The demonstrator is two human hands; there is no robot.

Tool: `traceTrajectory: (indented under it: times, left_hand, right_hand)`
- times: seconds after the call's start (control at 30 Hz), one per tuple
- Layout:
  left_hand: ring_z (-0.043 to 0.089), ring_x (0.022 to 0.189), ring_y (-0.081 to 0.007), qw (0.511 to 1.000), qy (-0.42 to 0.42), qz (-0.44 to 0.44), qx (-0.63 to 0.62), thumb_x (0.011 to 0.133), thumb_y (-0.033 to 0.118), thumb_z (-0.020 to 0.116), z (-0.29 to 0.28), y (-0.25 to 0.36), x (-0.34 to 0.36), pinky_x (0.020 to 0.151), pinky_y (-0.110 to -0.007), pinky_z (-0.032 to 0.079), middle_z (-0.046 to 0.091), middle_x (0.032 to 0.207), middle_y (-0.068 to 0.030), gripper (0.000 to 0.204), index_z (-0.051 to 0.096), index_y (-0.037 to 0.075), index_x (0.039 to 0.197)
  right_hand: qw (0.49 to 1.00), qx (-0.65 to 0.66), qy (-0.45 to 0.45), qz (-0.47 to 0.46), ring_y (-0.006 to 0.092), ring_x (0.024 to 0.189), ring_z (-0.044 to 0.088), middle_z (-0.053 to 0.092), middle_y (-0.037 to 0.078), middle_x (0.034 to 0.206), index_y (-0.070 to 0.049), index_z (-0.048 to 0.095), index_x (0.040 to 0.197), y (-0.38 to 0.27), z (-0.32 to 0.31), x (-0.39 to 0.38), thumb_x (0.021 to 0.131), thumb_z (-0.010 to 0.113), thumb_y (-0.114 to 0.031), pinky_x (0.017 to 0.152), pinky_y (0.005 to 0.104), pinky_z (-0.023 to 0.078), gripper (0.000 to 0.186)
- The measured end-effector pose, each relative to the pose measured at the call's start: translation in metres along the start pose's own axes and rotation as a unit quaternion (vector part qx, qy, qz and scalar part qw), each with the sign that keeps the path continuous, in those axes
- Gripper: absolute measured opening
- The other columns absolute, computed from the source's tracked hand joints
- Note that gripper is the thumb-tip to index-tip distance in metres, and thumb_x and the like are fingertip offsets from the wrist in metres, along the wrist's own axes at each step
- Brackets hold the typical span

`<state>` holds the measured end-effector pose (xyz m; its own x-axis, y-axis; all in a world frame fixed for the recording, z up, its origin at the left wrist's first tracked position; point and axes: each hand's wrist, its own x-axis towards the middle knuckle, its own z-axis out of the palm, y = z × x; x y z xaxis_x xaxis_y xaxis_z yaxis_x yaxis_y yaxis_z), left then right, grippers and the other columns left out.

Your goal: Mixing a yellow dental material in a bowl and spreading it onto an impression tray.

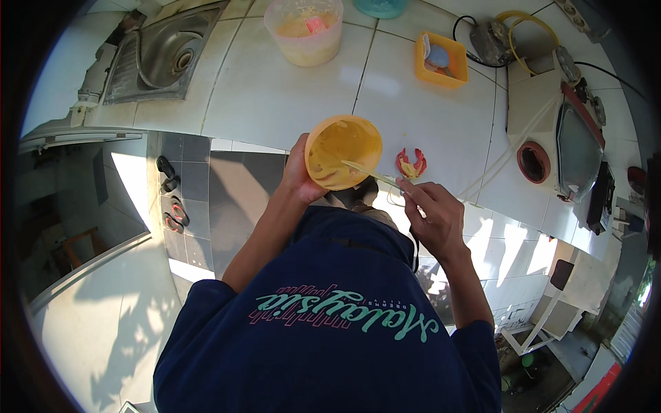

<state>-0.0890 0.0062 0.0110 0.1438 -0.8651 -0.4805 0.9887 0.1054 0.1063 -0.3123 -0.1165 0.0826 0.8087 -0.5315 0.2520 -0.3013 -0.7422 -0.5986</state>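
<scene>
My left hand (297,173) grips a round yellow-orange rubber bowl (343,151), tilted so its inside faces me, held over the edge of the white tiled counter (275,96). My right hand (434,212) holds a thin flat spatula (368,173) whose blade reaches into the bowl and rests against its yellow-coated inner wall. Just right of the bowl, a small red and yellow mould (411,164) lies on the counter.
A clear plastic tub (306,31) with yellowish contents stands at the back, next to a steel sink (162,55) at left. An orange tray (441,60) holds small items. A white machine (558,131) with hoses sits at right. Grey floor tiles lie below.
</scene>
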Motion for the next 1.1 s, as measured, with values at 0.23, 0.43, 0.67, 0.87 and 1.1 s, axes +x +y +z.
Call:
traceTrajectory:
  times: [0.23, 0.43, 0.67, 0.87, 1.1]
  left_hand:
    - [0.06, 0.11, -0.0309, 1.0, -0.003, -0.019, 0.013, 0.096, 0.033, 0.035, 0.008, -0.006, 0.0, 0.094, -0.051, 0.052, 0.058, 0.123, -0.0153, 0.046, 0.053, 0.003, 0.125]
    - [0.057, 0.115, -0.0283, 0.98, 0.148, 0.108, 0.083, 0.097, 0.034, 0.031, 0.017, -0.018, 0.007, 0.096, -0.049, 0.049, 0.058, 0.124, -0.0114, 0.045, 0.053, 0.007, 0.124]
    - [0.054, 0.118, -0.028, 0.983, 0.129, 0.131, 0.009, 0.096, 0.035, 0.03, 0.02, -0.019, 0.008, 0.099, -0.049, 0.046, 0.056, 0.127, -0.0089, 0.045, 0.053, 0.009, 0.125]
    - [0.054, 0.119, -0.0282, 0.983, 0.133, 0.124, 0.015, 0.094, 0.033, 0.029, 0.047, -0.02, 0.017, 0.098, -0.05, 0.047, 0.055, 0.129, -0.0092, 0.047, 0.053, 0.01, 0.128]
    - [0.058, 0.115, -0.0297, 0.987, 0.015, -0.088, 0.131, 0.097, 0.034, 0.035, 0.053, -0.008, 0.024, 0.096, -0.051, 0.05, 0.057, 0.126, -0.0134, 0.044, 0.05, 0.005, 0.126]
  right_hand:
    - [0.99, -0.088, -0.083, -0.076, 0.0191, 0.067, 0.064, 0.063, 0.004, 0.078, -0.012, 0.071, 0.109, -0.018, 0.014, 0.016, 0.079, 0.069, -0.009, 0.055, 0.0342, 0.053, 0.03]
    - [0.931, 0.277, -0.138, 0.195, 0.0088, 0.05, 0.053, 0.069, 0.006, 0.072, -0.002, 0.067, 0.116, -0.014, 0.026, -0.004, 0.091, 0.061, -0.012, 0.049, 0.0247, 0.043, 0.027]
    - [0.909, 0.344, 0.041, 0.231, 0.0075, 0.058, 0.052, 0.067, 0.005, 0.079, -0.003, 0.066, 0.121, -0.024, 0.046, -0.029, 0.094, 0.058, -0.007, 0.054, 0.0235, 0.043, 0.029]
    - [0.976, 0.147, 0.071, 0.142, 0.0204, 0.072, 0.063, 0.063, 0.011, 0.086, -0.01, 0.069, 0.12, -0.034, 0.046, -0.059, 0.083, 0.067, 0.003, 0.062, 0.0295, 0.05, 0.039]
    - [0.974, 0.141, 0.048, 0.169, 0.0128, 0.063, 0.062, 0.066, 0.009, 0.082, -0.003, 0.071, 0.109, -0.024, -0.012, -0.047, 0.086, 0.06, 0.004, 0.052, 0.0245, 0.046, 0.026]
